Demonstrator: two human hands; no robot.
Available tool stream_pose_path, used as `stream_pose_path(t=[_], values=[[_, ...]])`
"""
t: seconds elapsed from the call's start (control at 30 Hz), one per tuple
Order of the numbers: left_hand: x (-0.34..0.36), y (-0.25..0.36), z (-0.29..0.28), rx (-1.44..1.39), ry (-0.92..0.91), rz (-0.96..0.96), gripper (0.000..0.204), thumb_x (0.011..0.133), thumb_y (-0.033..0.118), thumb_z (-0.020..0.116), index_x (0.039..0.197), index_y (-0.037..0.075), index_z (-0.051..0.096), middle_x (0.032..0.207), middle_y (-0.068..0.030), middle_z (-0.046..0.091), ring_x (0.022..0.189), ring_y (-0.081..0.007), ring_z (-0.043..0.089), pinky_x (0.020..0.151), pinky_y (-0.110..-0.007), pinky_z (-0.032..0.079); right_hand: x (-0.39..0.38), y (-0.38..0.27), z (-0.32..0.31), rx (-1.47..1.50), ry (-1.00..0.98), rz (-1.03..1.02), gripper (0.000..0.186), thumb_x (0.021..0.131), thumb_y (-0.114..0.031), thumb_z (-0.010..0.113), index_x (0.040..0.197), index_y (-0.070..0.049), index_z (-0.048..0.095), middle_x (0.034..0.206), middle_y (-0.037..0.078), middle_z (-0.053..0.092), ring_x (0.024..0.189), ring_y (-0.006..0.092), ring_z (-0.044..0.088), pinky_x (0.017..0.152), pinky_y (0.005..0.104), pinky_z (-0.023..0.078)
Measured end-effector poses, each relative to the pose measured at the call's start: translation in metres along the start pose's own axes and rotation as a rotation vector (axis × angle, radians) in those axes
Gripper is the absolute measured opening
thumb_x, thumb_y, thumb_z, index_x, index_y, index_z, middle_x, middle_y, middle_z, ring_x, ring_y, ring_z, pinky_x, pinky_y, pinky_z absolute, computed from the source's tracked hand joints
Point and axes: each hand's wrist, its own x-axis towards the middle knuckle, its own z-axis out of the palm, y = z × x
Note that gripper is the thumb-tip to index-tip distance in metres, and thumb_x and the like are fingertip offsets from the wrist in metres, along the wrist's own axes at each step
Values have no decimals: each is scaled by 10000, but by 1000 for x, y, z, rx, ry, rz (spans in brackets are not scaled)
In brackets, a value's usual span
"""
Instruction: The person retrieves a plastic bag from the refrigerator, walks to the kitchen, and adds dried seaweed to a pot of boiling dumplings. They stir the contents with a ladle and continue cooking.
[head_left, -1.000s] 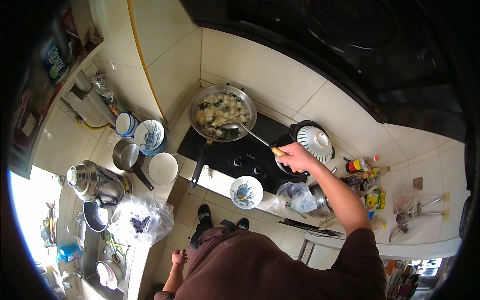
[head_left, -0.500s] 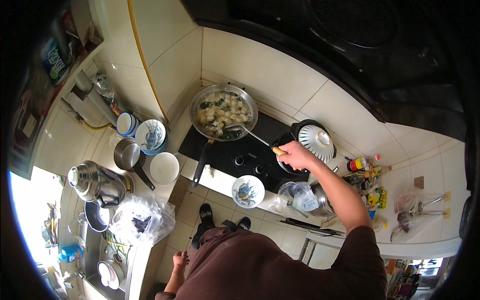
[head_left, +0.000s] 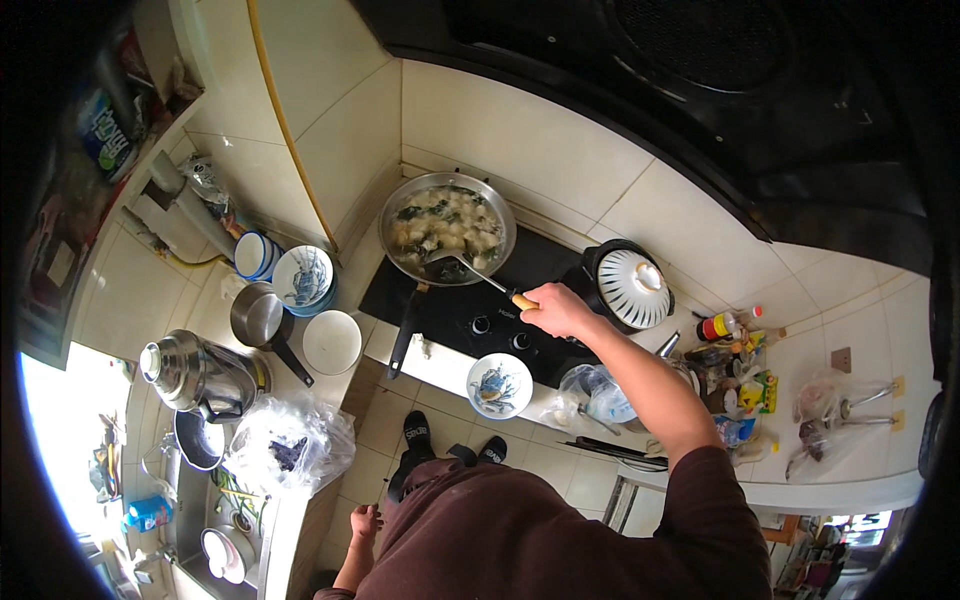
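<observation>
My right hand [head_left: 558, 310] is closed round the wooden handle of a metal spatula [head_left: 487, 276]. The spatula's head dips into a wide steel frying pan [head_left: 388, 243] on the black hob. Pale lumps and dark green leaves [head_left: 455, 222] sit in cloudy liquid inside the pan, whose long black handle points toward me. My left hand [head_left: 366, 521] hangs low beside my body, its fingers curled, with nothing visible in them. A patterned blue-and-white bowl [head_left: 499, 386] stands at the counter's front edge, nearest me.
A black pot with a striped white lid [head_left: 634, 286] stands right of the pan. Bottles [head_left: 722, 326] and bags crowd the right counter. On the left are stacked bowls [head_left: 303, 275], a small saucepan [head_left: 257, 315], a white bowl [head_left: 332, 342], a steel flask [head_left: 186, 369] and a plastic bag [head_left: 290, 445].
My right hand has moved left and slightly toward me with the spatula, whose head has shifted left within the pan. My left hand stays about where it was.
</observation>
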Motion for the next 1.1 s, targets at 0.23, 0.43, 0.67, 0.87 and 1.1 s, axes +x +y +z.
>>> stream_pose_path(t=[0.23,0.43,0.67,0.87,1.1], values=[[-14,3,-2,19,18,-1,240,899,232,630,870,-5,617,682,-79,617,504,-182,585,433,-314,442,1,14,-14,513,-180,116,234,836,-183,670,787,46,655,649,87,622,439,172,585,404,317,467],[-16,-3,-5,31,6,8,253,900,231,629,872,-20,617,682,-83,617,512,-184,578,437,-320,439,18,36,-24,649,-277,160,261,886,-213,634,780,26,631,670,80,618,447,174,571,410,305,449],[-12,10,1,-15,7,-30,229,908,214,618,917,-14,621,695,-75,618,505,-176,563,439,-318,430,20,28,-20,523,-275,128,300,908,-226,607,731,16,589,656,76,595,434,173,551,399,319,434],[-15,4,1,-21,17,-13,180,917,187,610,898,9,629,675,-57,599,490,-150,517,439,-300,405,33,39,-24,1047,-476,303,266,931,-253,576,979,8,583,687,34,535,417,123,459,384,274,366],[-19,5,1,-16,32,-26,215,913,225,636,874,15,611,676,-65,604,515,-171,556,450,-309,423,32,63,31,1683,-780,267,353,985,-305,501,1142,10,526,696,6,495,395,77,404,369,218,347]])
